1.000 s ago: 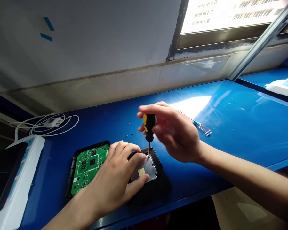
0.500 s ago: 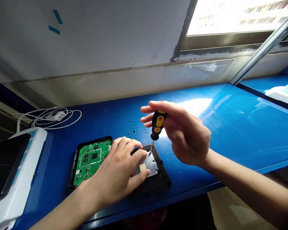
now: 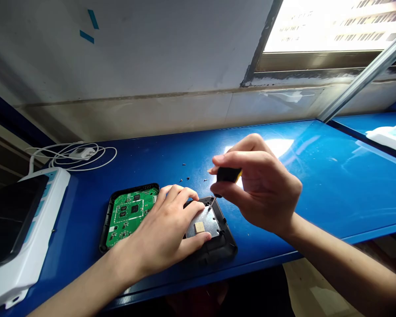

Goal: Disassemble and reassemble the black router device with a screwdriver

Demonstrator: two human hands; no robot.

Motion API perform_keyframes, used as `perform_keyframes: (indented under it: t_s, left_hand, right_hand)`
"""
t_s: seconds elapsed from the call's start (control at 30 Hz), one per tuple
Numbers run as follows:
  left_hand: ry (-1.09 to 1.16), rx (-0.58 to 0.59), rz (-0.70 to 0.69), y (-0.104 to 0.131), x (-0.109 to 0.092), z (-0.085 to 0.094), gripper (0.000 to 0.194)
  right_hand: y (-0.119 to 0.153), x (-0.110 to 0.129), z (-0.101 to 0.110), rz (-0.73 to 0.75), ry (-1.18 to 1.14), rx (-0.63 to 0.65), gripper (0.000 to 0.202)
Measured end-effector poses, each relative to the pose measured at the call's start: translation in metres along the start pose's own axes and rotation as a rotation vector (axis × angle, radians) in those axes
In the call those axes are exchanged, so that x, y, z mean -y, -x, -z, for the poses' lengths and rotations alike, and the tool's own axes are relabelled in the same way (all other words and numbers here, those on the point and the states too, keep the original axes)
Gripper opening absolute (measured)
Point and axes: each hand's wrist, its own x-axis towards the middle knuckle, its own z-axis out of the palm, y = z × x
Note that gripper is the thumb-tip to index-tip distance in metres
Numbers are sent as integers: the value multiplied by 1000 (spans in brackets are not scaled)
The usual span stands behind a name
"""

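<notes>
My right hand [image 3: 264, 187] is closed around the black and yellow handle of a screwdriver [image 3: 229, 175]. The slanting shaft reaches down to the upper part of a silver metal plate [image 3: 211, 222], which lies in a black plastic cover [image 3: 229, 246]. A small beige pad [image 3: 199, 227] sits on the plate. My left hand [image 3: 166, 224] rests with fingers spread, its thumb and index finger on the plate. Left of it, partly covered by the hand, is a green circuit board [image 3: 128, 215] in a black housing [image 3: 105, 226].
Several small screws [image 3: 188, 178] lie on the blue table [image 3: 145, 158] behind the cover. A white device with a dark screen [image 3: 42, 220] stands at the left, with a coiled white cable [image 3: 110, 163] behind it. A metal post [image 3: 359, 79] rises at the right.
My right hand has gone from loosely spread fingers to a closed grip on the screwdriver handle, which now tilts more to the right. The view has shifted slightly.
</notes>
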Motion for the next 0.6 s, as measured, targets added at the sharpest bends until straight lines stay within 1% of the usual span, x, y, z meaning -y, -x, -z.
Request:
perform_keyframes:
  t_s: [0.07,0.1,0.13,0.23,0.3,0.37,0.43,0.47,0.53,0.6]
  left_hand:
    - [3,7,-2,0,0,0,26]
    - [4,8,-2,0,0,0,27]
    - [3,8,0,0,0,0,28]
    - [0,11,11,-2,0,1,28]
    - [5,18,19,-2,-1,0,27]
    - [11,19,18,-2,-1,0,28]
    - [11,19,21,-1,-1,0,29]
    - [10,22,24,-1,-1,0,29]
    - [9,30,28,-1,-2,1,28]
    - [6,41,28,-1,-2,2,26]
  right_hand:
    - [2,-3,-1,7,14,-49,27]
    - [3,-3,-1,-8,-20,-54,25]
    - [4,-4,-2,-39,-77,-47,24]
    - [6,-4,-3,-154,-215,6,32]
    - [6,-7,-4,-156,-176,10,32]
    - [6,-10,-4,-101,-80,-27,32]
    - [7,-12,-4,-55,-35,-77,32]
    - [8,-12,-4,-60,-47,-96,31]
    - [8,-9,-4,-115,-120,-98,34]
    - [8,-6,-2,-172,-164,-50,35]
